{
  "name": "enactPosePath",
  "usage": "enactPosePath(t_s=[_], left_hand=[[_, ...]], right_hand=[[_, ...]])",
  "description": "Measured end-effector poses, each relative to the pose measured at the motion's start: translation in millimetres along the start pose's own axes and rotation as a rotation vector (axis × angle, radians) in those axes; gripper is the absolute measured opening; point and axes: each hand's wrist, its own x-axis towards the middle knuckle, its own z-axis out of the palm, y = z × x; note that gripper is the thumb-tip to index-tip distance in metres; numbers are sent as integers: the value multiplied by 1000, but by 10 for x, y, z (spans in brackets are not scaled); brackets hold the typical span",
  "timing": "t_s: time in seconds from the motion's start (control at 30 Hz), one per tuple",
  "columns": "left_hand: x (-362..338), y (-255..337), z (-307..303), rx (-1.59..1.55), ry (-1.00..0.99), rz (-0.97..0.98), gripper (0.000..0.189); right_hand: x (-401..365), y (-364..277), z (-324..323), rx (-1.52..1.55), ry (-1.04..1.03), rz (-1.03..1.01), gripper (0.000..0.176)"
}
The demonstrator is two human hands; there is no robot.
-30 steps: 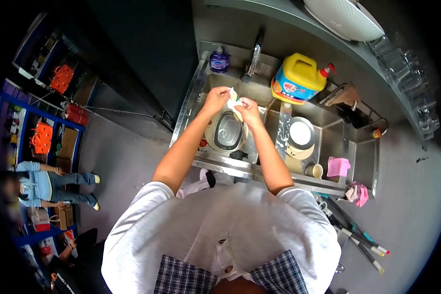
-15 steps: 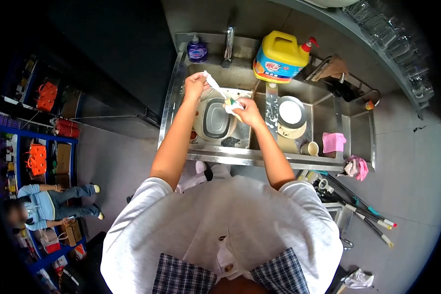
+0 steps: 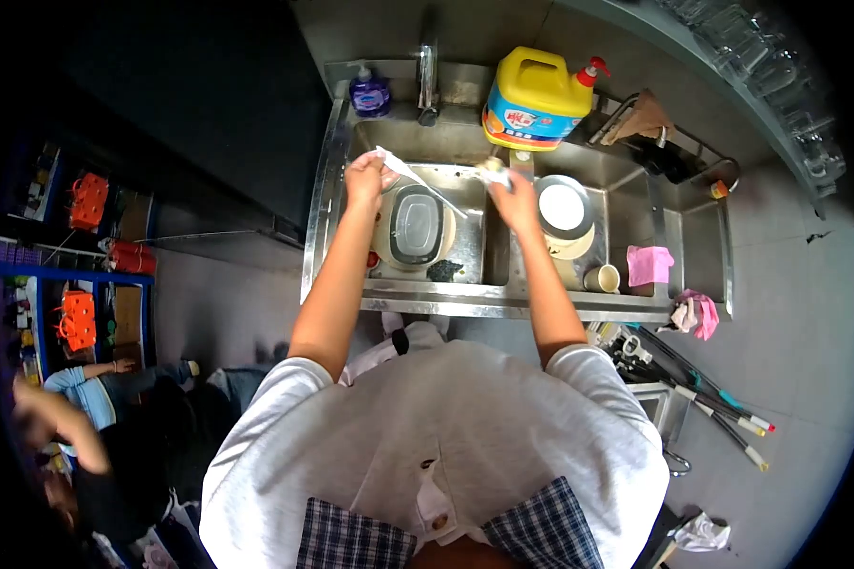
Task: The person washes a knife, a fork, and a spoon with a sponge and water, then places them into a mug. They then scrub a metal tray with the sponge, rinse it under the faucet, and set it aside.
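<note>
My left hand (image 3: 365, 180) is closed on a slim white utensil (image 3: 410, 174), wider near the fingers and tapering to a thin end toward the lower right. To the right of it, my right hand (image 3: 513, 197) grips a foamy sponge (image 3: 493, 169), pale yellow and blurred by motion. Both hands are over the left sink basin and its divider. Below them, a grey oval container (image 3: 417, 226) rests on a pale round plate (image 3: 454, 230) in the basin. A dark scrap (image 3: 444, 271) lies beside it.
Behind the basins stand a faucet (image 3: 428, 81), a purple soap bottle (image 3: 369, 93) and a yellow detergent jug (image 3: 538, 100). Stacked plates (image 3: 564, 207), a cup (image 3: 602, 278) and a pink cloth (image 3: 649, 266) occupy the right side. People (image 3: 114, 446) are at the left by shelves.
My right hand with the sponge has moved right, off the white utensil, which my left hand still holds. Another person in dark clothing has come into view at lower left.
</note>
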Motion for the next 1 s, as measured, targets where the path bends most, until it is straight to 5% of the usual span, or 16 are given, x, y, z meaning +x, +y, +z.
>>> enactPosePath(t_s=[0.07,0.13,0.23,0.33,0.47,0.53,0.6,0.73,0.83,1.0], left_hand=[[-108,-102,172,19,-60,1,13],[-271,-29,384,129,-63,16,14],[-280,50,471,133,-88,58,14],[-196,41,442,130,-103,96,14],[7,139,224,26,41,104,14],[60,220,82,-139,93,98,17],[41,287,-18,-124,129,78,17],[-85,81,-89,-114,121,-14,16],[-192,-153,-83,-189,124,-93,18],[-417,-264,-225,-254,153,-138,20]], right_hand=[[107,-159,394,-46,-81,-177,30],[62,-427,586,-15,-365,-121,28],[-50,-388,838,266,-258,110,22],[-185,-436,754,240,-317,68,19],[-368,-261,352,-112,-211,-248,17],[-440,76,94,-175,-217,-252,19],[-449,558,-95,-273,-81,56,25],[-218,664,-265,-811,236,197,40],[-193,894,2,-988,-53,240,56],[-194,712,-80,-898,2,157,40]])
